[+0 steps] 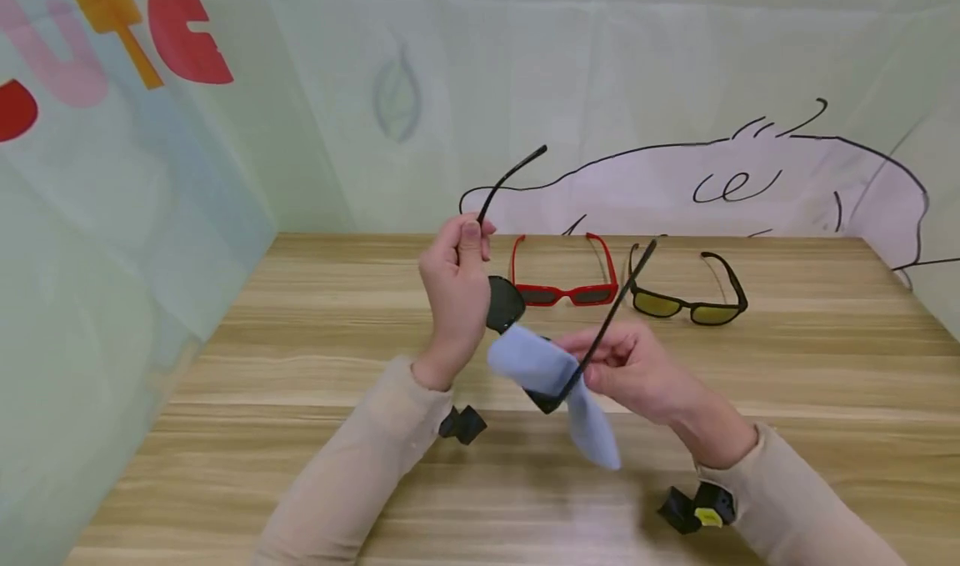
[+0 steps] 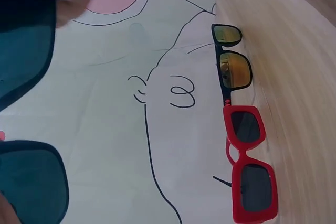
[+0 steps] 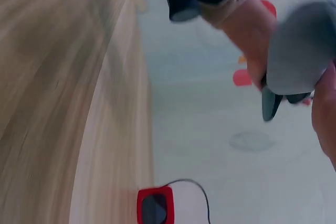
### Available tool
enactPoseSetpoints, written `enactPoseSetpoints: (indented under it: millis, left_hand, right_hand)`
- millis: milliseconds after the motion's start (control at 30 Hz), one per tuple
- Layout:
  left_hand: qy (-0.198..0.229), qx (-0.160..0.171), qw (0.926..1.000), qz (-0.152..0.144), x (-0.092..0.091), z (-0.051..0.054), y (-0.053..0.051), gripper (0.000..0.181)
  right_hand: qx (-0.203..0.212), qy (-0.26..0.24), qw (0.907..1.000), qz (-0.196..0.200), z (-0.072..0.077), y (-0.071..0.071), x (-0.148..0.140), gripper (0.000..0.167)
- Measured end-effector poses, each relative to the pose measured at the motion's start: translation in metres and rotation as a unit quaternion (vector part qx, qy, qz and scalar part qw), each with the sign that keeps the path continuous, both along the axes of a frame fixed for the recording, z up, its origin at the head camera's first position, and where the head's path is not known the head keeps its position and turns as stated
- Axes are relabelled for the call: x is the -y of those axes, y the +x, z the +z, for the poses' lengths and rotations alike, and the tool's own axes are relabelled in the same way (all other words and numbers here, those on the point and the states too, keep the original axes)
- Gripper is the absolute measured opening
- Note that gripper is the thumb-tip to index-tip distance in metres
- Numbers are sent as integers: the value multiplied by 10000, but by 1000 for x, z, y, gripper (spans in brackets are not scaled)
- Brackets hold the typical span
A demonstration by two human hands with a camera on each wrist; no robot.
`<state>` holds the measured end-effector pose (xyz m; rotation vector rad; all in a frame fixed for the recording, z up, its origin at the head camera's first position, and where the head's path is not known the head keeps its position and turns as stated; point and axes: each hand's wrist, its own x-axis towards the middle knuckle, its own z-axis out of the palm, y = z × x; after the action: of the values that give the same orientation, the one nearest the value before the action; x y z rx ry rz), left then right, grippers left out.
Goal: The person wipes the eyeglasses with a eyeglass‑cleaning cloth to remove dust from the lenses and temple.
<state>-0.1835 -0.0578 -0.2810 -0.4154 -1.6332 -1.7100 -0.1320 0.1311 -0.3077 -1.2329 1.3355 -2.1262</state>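
Observation:
Black sunglasses (image 1: 506, 303) with dark lenses are held tilted above the table, their arms spread. The left hand (image 1: 456, 295) pinches one arm of them near its hinge. A light blue cloth (image 1: 534, 361) is folded over the other lens, with one end hanging down. The right hand (image 1: 637, 370) grips the cloth at that lens, beside the other arm. In the left wrist view the two dark lenses (image 2: 34, 182) are close at the left. In the right wrist view the cloth (image 3: 299, 51) covers much of the glasses.
Red sunglasses (image 1: 566, 295) and black sunglasses with yellow lenses (image 1: 686, 308) stand side by side at the back of the wooden table (image 1: 300, 324). Behind them hangs a pale printed sheet (image 1: 337, 91). Each wrist wears a small black device.

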Motion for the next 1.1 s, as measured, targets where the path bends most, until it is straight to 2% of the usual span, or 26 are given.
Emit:
enactPoseSetpoints:
  millis: [100,167,300,433,633,733,933,1000,1100]
  left_hand:
    - [-70,54,9999,142,0,0,-1,25]
    - [-125,-5,9998,178,0,-1,-1,25]
    - [-337,-323,9988,150,1,-2,1,22]
    - [-546,-662,9961,192,2,-5,2,20]
    - [-915,-1066,9894,368,6,-12,1,16]
    - [-1066,-1225,9858,428,8,-15,1,12]
    - [-1245,-1501,9801,376,13,-19,3,8]
    - [-1288,-1559,9787,343,14,-20,4,8]
    - [-1309,-1600,9783,161,15,-21,5,10]
  right_hand:
    - [-278,-62,9993,250,0,1,8,28]
    - [-82,-321,9986,405,1,0,10,27]
    - [485,-855,9927,701,2,0,10,26]
    - [732,-1163,9897,412,4,1,7,28]
    - [798,-1514,9852,133,12,-1,-4,29]
    - [957,-1563,9831,-7,18,-1,-9,29]
    - [1221,-1519,9793,-541,25,1,-16,29]
    - [1319,-1664,9753,-609,29,0,-18,29]
    - [1664,-2281,9585,-403,35,-1,-24,26]
